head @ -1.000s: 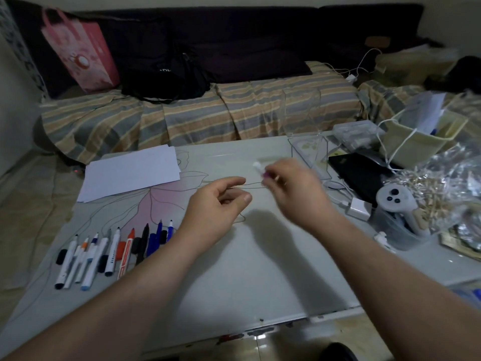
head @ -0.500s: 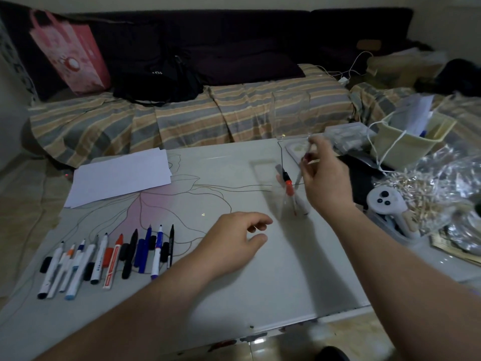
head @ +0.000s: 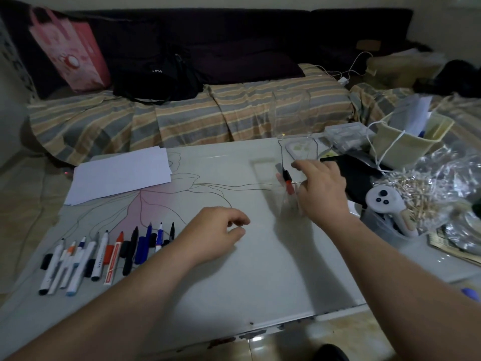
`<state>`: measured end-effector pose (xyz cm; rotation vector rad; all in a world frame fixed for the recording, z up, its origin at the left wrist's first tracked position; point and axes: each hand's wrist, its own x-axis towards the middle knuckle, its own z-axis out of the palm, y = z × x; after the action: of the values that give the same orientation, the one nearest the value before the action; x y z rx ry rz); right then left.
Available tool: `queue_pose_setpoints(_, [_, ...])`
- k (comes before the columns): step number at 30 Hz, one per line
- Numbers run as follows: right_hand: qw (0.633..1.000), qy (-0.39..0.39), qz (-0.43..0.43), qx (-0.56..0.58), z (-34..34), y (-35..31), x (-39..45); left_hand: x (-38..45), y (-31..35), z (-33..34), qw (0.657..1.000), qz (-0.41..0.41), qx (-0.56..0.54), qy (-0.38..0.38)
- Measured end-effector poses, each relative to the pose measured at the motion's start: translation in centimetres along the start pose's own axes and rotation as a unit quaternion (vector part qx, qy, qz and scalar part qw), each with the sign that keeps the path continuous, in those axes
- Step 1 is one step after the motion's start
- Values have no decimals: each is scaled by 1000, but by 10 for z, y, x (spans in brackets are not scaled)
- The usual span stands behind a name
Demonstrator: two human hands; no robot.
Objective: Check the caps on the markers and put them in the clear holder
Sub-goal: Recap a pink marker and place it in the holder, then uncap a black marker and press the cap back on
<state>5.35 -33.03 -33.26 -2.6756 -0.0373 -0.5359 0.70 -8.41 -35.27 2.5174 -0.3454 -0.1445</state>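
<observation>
now my right hand point(head: 321, 194) hovers by the clear holder point(head: 289, 196), fingers loose, gripping nothing; left hand point(head: 216, 237) rests loosely curled, empty, on the counter point(head: 247, 282) near the remaining markers point(head: 104, 252) for the next pick.

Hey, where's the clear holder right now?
In the head view, the clear holder stands right of centre on the white table, by the right hand, with a red marker inside.

table point(head: 234, 282): white, with thin dark lines and a pink patch
couch cover point(head: 182, 121): tan and grey stripes
paper bag point(head: 70, 56): pink
marker in holder point(head: 289, 185): red, black cap
</observation>
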Motion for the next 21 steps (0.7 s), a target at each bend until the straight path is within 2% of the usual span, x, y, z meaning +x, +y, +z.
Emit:
queue_pose_setpoints(2, [997,63,-53,2,9,-12,-3,-2,-19,-12,999,-49,20,-7])
queue_pose_setpoints(3, [995,62,-81,14,17,-21,-6,-3,-30,-19,997,-76,34,-8])
queue_pose_setpoints(6, [985,-71,-148,56,47,-56,-27,-11,-66,-41,986,-153,65,-3])
queue_pose_setpoints(9, [947,-249,-195,49,80,-93,-57,-22,-100,-57,975,-206,77,20])
queue_pose_setpoints(11, [923,-321,-212,9,97,-115,-71,-28,-116,-60,970,-225,88,26])
queue_pose_setpoints(18, [888,-384,-255,-5,132,-169,-89,-34,-134,-50,962,-228,152,-14])
queue_pose_setpoints(21, [889,-383,-250,-16,139,-171,-87,-33,-133,-43,959,-212,183,-39])
